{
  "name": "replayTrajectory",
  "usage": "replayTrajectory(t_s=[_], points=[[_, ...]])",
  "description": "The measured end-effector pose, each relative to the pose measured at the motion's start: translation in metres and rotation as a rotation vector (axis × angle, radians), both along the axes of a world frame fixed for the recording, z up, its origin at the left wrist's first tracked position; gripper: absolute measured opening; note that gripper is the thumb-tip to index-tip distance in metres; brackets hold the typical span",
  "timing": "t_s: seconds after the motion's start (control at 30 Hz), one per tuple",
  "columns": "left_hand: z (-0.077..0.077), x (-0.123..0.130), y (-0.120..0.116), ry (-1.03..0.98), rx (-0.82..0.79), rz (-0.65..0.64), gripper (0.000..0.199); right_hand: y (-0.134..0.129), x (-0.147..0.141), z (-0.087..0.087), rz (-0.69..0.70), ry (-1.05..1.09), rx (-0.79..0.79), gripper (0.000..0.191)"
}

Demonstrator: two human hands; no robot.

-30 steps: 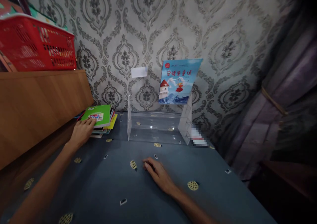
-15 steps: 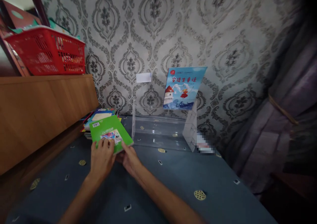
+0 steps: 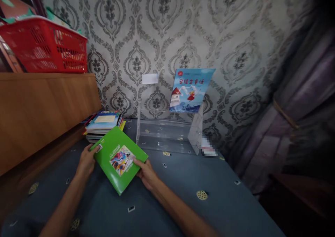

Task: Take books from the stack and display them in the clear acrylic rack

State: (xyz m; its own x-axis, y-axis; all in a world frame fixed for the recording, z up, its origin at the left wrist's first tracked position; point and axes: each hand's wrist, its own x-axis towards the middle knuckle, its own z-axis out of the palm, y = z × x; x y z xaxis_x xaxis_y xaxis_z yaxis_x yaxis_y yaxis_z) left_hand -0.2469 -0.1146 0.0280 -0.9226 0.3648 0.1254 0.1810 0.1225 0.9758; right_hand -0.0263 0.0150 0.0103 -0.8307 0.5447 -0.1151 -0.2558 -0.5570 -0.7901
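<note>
A green book (image 3: pixel 107 160) with a colourful picture on its cover is held tilted above the dark blue cloth, between both hands. My left hand (image 3: pixel 88 157) grips its left corner near the barcode, the thumb on the cover. My right hand (image 3: pixel 146 172) pinches its right edge, thumb on top and fingers underneath, mostly hidden. Just behind the green book lies a stack of books (image 3: pixel 102 123), a light blue one on top. To the right stands a clear acrylic rack (image 3: pixel 164 135), with a blue picture book (image 3: pixel 192 90) leaning upright at its top right.
A red plastic basket (image 3: pixel 57 48) sits on a wooden cabinet (image 3: pixel 47 108) at the left. Patterned wallpaper backs the scene, with a white label (image 3: pixel 150 79) above the rack. A purple-grey curtain (image 3: pixel 277 135) hangs at the right. A blurred-out item (image 3: pixel 208 148) lies beside the rack.
The green book has come nearer to me, away from the stack, and turned. My left hand has moved from its cover to the left corner. The view has shifted slightly.
</note>
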Motion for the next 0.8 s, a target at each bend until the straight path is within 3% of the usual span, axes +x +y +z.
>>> replayTrajectory(t_s=[0.1, 0.23, 0.37, 0.57, 0.8], points=[[-0.010, 0.009, -0.004, -0.203, 0.033, -0.148, 0.021, 0.008, 0.021, -0.009, -0.015, -0.039, -0.005, 0.060], [-0.010, 0.028, -0.006, -0.450, 0.032, -0.345, 0.035, 0.024, 0.050, -0.016, -0.042, -0.063, 0.013, 0.055], [-0.007, 0.049, 0.003, -0.381, -0.101, -0.544, 0.051, 0.046, 0.080, -0.015, -0.100, -0.097, 0.026, 0.051], [-0.007, 0.079, 0.033, -0.240, -0.230, -0.804, 0.049, 0.085, 0.124, -0.008, -0.247, -0.142, 0.120, 0.047], [-0.001, 0.102, 0.082, -0.113, -0.066, -0.923, 0.057, 0.115, 0.169, 0.027, -0.325, -0.104, 0.412, 0.047]])
